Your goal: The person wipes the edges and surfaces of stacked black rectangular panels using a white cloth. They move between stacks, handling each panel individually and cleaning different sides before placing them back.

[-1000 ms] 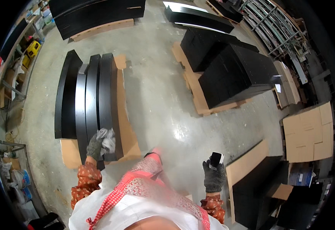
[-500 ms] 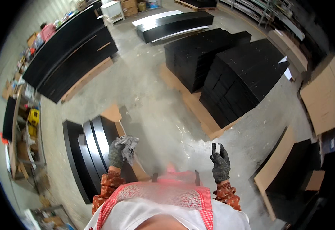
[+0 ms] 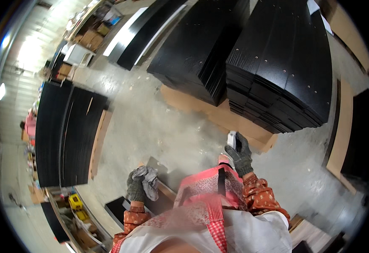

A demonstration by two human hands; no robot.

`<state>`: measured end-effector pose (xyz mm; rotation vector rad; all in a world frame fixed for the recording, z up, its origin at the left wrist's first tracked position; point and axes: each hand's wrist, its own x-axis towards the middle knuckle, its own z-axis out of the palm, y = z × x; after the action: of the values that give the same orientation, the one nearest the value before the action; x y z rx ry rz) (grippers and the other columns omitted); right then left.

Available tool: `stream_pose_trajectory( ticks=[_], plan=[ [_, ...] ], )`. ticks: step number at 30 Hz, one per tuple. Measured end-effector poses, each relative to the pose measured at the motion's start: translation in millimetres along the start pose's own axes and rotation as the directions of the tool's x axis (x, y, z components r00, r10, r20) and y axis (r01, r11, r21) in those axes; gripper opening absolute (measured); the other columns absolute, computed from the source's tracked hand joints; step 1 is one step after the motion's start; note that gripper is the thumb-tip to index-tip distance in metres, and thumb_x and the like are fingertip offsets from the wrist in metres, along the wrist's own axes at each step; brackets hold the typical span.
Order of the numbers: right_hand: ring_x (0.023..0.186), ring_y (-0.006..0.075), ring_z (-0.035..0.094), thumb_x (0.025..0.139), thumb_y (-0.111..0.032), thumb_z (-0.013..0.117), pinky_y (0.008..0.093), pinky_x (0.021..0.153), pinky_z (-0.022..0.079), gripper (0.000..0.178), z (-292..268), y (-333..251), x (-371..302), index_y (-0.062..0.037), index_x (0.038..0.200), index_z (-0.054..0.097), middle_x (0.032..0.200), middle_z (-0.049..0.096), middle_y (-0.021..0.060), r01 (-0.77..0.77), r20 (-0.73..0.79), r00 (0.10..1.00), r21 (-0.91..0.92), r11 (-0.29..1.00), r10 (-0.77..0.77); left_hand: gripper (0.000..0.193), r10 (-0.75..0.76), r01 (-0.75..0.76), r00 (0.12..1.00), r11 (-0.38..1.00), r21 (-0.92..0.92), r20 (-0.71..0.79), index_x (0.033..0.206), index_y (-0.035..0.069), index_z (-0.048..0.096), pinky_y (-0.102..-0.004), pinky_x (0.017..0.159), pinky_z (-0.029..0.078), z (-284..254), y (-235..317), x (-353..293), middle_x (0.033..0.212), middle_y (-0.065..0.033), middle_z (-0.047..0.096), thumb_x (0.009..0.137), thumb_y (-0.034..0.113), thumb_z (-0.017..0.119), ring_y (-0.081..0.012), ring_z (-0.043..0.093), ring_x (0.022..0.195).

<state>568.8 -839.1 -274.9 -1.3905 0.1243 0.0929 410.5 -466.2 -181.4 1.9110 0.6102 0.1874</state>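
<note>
My left hand (image 3: 135, 188), in a dark grey knit glove, is closed on a crumpled grey rag (image 3: 151, 182). Below it, partly behind my arm, lie black panels (image 3: 117, 208). My right hand (image 3: 242, 157), gloved the same way, grips a small block-shaped object (image 3: 231, 139), white on the side that shows; its exact kind is unclear. Just beyond that hand, a tall stack of black panels (image 3: 286, 59) with small round holes in its top stands on flat cardboard (image 3: 193, 103). Another black stack (image 3: 191, 52) adjoins it on the left.
On the left stands a long pile of black boards (image 3: 49, 135), with a person in pink (image 3: 31, 123) beyond it. A low shelf with yellow items (image 3: 75, 201) is at lower left. Cardboard and a black panel (image 3: 357, 139) lean at the right. Far off is a white cabinet (image 3: 77, 55).
My view has turned right and come closer to the tall black stacks. Both hands keep their hold; the right hand, with the white object, now appears just before the cardboard under the stacks.
</note>
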Motion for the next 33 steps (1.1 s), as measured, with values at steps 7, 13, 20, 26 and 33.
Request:
stream_pose_trajectory(
  ticks=[7,13,20,26,33],
  plan=[
    [0.115,0.0219,0.053,0.074,-0.026,0.079,0.0337,0.097,0.043,0.074,60,68,96,-0.0015,0.134,0.042,0.129,0.051,0.0153,0.014,-0.177,0.983,-0.158,0.987,-0.042,0.036,-0.040,0.010,0.944,0.996,0.093,0.326,0.120,0.002,0.053,-0.0380,0.096,0.045,4,-53,193,0.115,-0.0118,0.059,0.090,0.023,0.054,-0.0260,0.056,0.110],
    [0.114,0.0246,0.055,0.073,-0.025,0.078,0.0344,0.096,0.045,0.071,81,186,147,-0.0024,0.132,0.046,0.126,0.054,0.0143,0.101,-0.298,0.938,-0.247,0.964,-0.175,0.047,-0.052,0.468,0.786,0.700,-0.539,0.616,0.133,0.010,0.044,-0.0443,0.097,0.046,138,-109,307,0.126,-0.0138,0.054,0.088,0.013,0.058,-0.0309,0.054,0.115],
    [0.115,0.0286,0.054,0.076,-0.024,0.075,0.0374,0.095,0.045,0.063,77,255,176,-0.0057,0.130,0.048,0.127,0.053,0.0152,0.247,-0.216,0.910,-0.407,0.879,-0.355,0.046,0.095,0.516,0.658,0.666,-0.539,0.747,0.130,0.005,0.045,-0.0491,0.098,0.045,237,-203,379,0.129,-0.0179,0.052,0.086,0.009,0.059,-0.0341,0.053,0.116],
    [0.108,0.0302,0.059,0.074,-0.023,0.076,0.0386,0.091,0.048,0.062,75,296,169,-0.0062,0.128,0.049,0.122,0.057,0.0152,0.422,-0.207,0.814,-0.430,0.798,-0.543,0.039,0.420,-0.325,0.786,0.905,-0.276,0.453,0.130,0.006,0.045,-0.0403,0.093,0.049,252,-201,384,0.125,-0.0142,0.053,0.093,0.018,0.053,-0.0268,0.054,0.114],
    [0.114,0.0259,0.056,0.074,-0.019,0.078,0.0364,0.096,0.045,0.067,66,297,159,-0.0014,0.130,0.047,0.125,0.054,0.0161,0.401,-0.216,0.842,-0.364,0.841,-0.495,0.040,0.920,-0.975,-0.085,0.002,-0.221,0.383,0.132,0.011,0.042,-0.0299,0.086,0.048,292,-50,343,0.122,-0.0105,0.051,0.096,0.027,0.045,-0.0188,0.056,0.101]
  ],
)
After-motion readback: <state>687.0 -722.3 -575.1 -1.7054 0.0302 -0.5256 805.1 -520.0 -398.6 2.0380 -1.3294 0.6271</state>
